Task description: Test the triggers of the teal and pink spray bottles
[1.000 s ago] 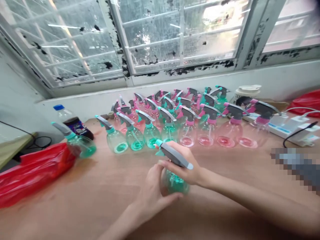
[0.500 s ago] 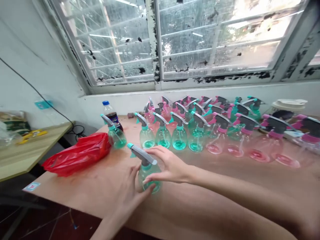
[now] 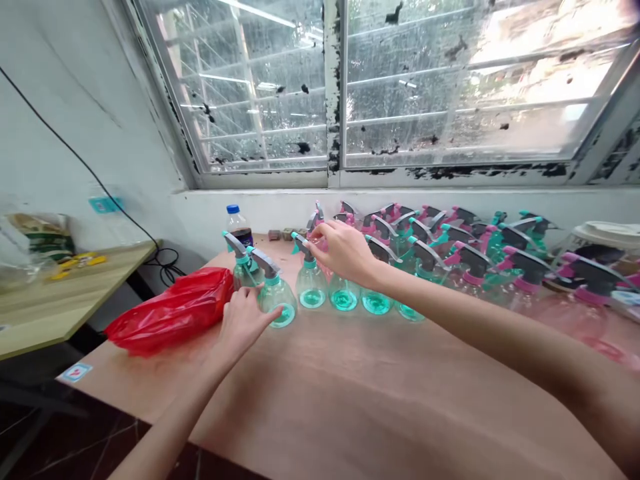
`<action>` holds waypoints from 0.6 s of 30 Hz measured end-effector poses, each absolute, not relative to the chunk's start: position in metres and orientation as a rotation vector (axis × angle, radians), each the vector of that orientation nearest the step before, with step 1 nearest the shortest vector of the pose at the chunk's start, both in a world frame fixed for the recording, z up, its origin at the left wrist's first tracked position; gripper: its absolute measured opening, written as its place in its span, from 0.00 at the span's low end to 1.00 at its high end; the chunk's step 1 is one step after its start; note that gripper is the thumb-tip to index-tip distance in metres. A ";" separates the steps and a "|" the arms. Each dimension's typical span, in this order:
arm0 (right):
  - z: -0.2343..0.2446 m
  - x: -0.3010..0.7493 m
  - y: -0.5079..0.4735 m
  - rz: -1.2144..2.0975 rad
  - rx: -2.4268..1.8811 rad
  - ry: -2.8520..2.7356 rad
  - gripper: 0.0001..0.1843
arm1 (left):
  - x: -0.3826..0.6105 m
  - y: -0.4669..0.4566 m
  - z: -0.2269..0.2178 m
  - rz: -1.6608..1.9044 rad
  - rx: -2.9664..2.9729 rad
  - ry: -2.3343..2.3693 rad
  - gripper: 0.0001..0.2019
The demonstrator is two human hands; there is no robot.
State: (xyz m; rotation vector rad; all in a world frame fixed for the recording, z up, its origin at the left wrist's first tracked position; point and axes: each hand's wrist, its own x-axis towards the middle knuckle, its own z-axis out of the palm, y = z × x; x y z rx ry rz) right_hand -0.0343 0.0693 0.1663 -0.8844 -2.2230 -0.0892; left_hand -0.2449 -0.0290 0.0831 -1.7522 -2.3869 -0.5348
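Observation:
A green spray bottle (image 3: 279, 299) with a grey and teal trigger head stands on the table, tilted slightly in view. My left hand (image 3: 245, 315) is curled around its left side, thumb along the front. Just right of it is another green spray bottle (image 3: 311, 290). My right hand (image 3: 347, 250) reaches over that bottle, its bent fingers at the grey spray head. The fingertips there are partly hidden. Behind my left hand stands a third green spray bottle (image 3: 243, 272), partly covered.
Several pink and green spray bottles (image 3: 473, 263) stand in rows to the right. A red plastic bag (image 3: 173, 312) lies at the left. A dark drink bottle with a blue cap (image 3: 237, 223) stands at the back. The brown tabletop (image 3: 350, 387) ends near the front left.
My left hand has moved the green spray bottle from the front of the table back and left, beside the row. My right hand has left that bottle and moved up to the neighbouring one.

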 end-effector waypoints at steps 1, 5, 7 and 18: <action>0.168 -0.040 0.074 -0.115 -0.935 -2.229 0.16 | -0.244 -0.025 0.086 -0.495 -1.752 -2.382 0.33; 0.165 -0.063 0.089 -0.172 -1.111 -2.255 0.27 | -0.244 -0.014 0.093 -0.388 -1.749 -2.356 0.31; 0.161 -0.071 0.092 -0.192 -1.150 -2.282 0.28 | -0.245 -0.010 0.094 -0.371 -1.744 -2.340 0.30; 0.152 -0.081 0.098 -0.269 -1.150 -2.398 0.17 | -0.255 0.002 0.095 -0.369 -1.727 -2.269 0.26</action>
